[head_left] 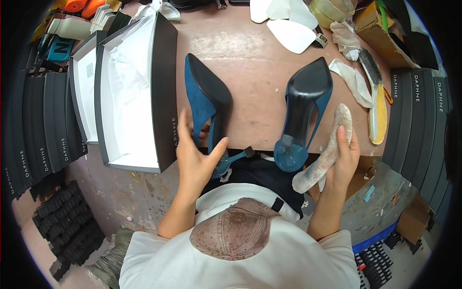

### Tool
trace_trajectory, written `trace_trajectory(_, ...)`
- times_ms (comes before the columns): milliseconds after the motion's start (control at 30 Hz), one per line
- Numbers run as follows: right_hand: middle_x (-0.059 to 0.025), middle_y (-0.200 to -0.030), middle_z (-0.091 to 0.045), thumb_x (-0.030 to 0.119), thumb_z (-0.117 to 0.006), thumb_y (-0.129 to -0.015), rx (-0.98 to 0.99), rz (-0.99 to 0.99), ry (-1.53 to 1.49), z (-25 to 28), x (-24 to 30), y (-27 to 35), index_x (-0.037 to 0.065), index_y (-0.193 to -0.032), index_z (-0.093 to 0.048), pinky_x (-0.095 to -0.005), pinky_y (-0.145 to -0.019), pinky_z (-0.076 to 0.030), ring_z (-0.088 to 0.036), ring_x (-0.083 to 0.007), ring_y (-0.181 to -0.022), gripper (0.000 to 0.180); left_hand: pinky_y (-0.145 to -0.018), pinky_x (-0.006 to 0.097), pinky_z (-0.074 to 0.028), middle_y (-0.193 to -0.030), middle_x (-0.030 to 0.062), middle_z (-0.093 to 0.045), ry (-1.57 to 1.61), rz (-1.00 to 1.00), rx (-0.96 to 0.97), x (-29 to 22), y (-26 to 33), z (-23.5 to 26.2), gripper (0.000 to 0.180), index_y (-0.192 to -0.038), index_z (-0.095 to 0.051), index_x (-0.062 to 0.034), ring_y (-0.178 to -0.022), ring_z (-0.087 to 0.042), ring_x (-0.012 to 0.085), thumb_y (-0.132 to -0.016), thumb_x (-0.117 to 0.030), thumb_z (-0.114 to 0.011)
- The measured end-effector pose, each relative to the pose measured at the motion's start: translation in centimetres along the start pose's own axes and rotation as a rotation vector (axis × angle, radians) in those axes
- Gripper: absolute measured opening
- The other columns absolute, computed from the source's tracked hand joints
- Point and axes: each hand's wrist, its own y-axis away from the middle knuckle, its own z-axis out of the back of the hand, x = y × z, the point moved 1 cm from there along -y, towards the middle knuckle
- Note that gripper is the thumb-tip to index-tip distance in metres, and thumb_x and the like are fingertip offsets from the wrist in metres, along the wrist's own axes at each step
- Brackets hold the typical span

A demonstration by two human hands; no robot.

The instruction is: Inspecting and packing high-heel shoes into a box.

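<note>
Two blue slingback high-heeled shoes with black soles lie at the table's near edge, toes pointing away from me. Around the back part of the left shoe (pixel 210 89) is my left hand (pixel 195 156). Its thumb rests by the sole, its index finger stretches along the outer side, and other fingertips show through the strap opening. This shoe is tipped on its side, its heel past the edge. The right shoe (pixel 308 91) lies sole up, untouched. My right hand (pixel 344 159) grips a long, curved, off-white pad (pixel 323 161) with grey smudges, just right of that shoe.
An open shoebox (pixel 130 96) lined with white paper stands at the left beside its lid (pixel 83 91). Dark shoeboxes are stacked on both sides. A brush (pixel 370 70), a yellow-faced insole-shaped piece (pixel 378 118) and a white cloth (pixel 353 82) lie right; white cut pieces (pixel 291 33) lie farther back.
</note>
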Motion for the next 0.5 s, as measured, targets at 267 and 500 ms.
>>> trace_trajectory(267,-0.0054,-0.086,-0.056,0.001,-0.067,-0.069,0.598,0.652,0.724,-6.1,3.1,6.0,0.011,-0.101,-0.069,-0.026,-0.06,-0.042,-0.052,-0.0197,-0.07,0.033,-0.089,0.028,-0.045,-0.116,0.0109,-0.057,0.725,0.353,0.666,6.4,3.2,4.4,0.07,-0.127,-0.045,0.003,-0.105,-0.056,0.0168,-0.067,-0.009,-0.079)
trace_trajectory(500,-0.0037,-0.084,-0.054,0.016,-0.067,-0.064,0.928,0.966,0.883,-11.6,-2.4,10.3,0.015,-0.107,-0.067,-0.028,-0.055,-0.042,-0.049,-0.0189,-0.068,0.042,-0.082,0.036,-0.051,-0.103,0.0154,-0.062,0.754,0.33,0.899,9.8,5.3,7.8,0.052,-0.12,-0.049,0.0047,-0.09,-0.064,0.0233,-0.073,0.002,-0.07)
